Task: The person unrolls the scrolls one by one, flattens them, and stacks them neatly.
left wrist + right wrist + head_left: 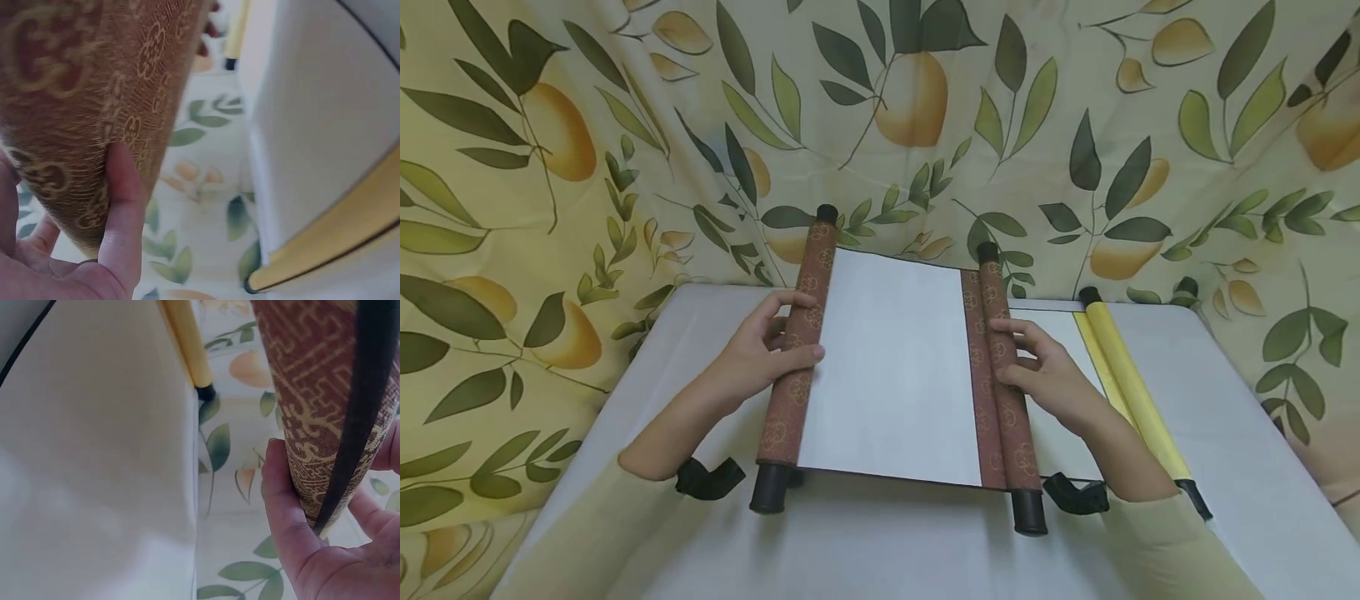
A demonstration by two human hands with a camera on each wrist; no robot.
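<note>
A scroll with white paper (pixel 891 375) is held partly unrolled above the table, tilted. My left hand (pixel 752 354) grips its left roller (pixel 792 392), which is reddish-brown patterned brocade with black end knobs. Round the matching right roller (pixel 1017 433) curl the thumb and fingers of my right hand (pixel 1048 371). In the left wrist view the thumb (pixel 125 219) presses against the brocade. The right wrist view shows the brocade roll (pixel 306 381) between thumb and fingers, with a dark strip along it. Behind lies a yellow scroll (pixel 1138 392), its left part hidden.
The white table (pixel 1232 433) carries the yellow scroll at the right. A cloth (pixel 625 167) printed with leaves and fruit hangs behind and at the sides. Black straps (pixel 1078 493) stick out by both wrists.
</note>
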